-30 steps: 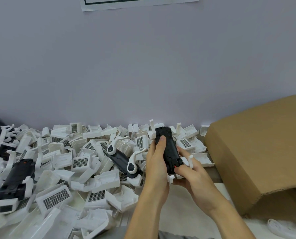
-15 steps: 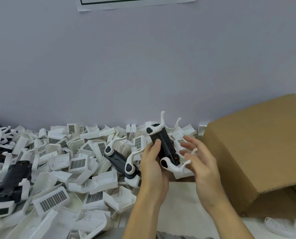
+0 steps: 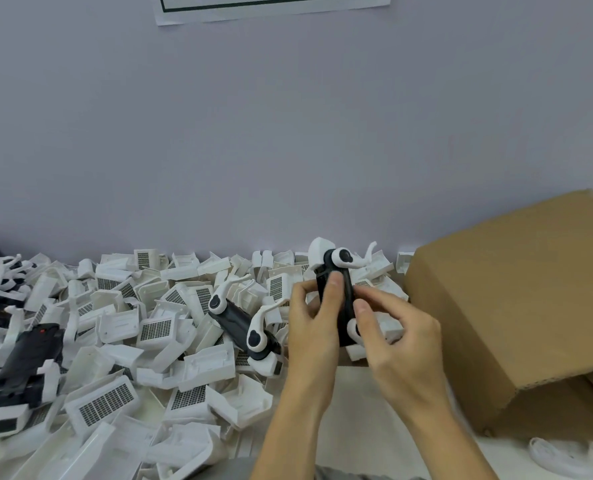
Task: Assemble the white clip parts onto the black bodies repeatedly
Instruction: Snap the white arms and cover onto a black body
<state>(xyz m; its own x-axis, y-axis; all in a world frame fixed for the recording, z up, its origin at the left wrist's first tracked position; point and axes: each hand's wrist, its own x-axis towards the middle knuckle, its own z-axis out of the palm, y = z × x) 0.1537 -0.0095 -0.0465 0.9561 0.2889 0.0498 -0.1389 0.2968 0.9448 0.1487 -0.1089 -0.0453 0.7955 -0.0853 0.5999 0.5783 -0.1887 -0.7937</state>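
Observation:
I hold a long black body (image 3: 344, 299) upright above the pile, between both hands. A white clip part (image 3: 343, 258) with a curved arm sits on its top end, and a second white clip (image 3: 352, 332) shows at its lower end. My left hand (image 3: 314, 323) grips the body from the left, thumb pressed on its front. My right hand (image 3: 392, 336) curls its fingers round the lower end and the lower clip. A pile of loose white clip parts (image 3: 156, 327) covers the table to the left.
A finished black body with two white clips (image 3: 241, 322) lies on the pile beside my left hand. More black bodies (image 3: 25, 365) lie at the far left. A brown cardboard box (image 3: 516, 306) stands at the right. A white part (image 3: 558, 459) lies below it.
The black body has turned more upright and risen slightly. My right hand, open beside it half a second ago, now curls round its lower end.

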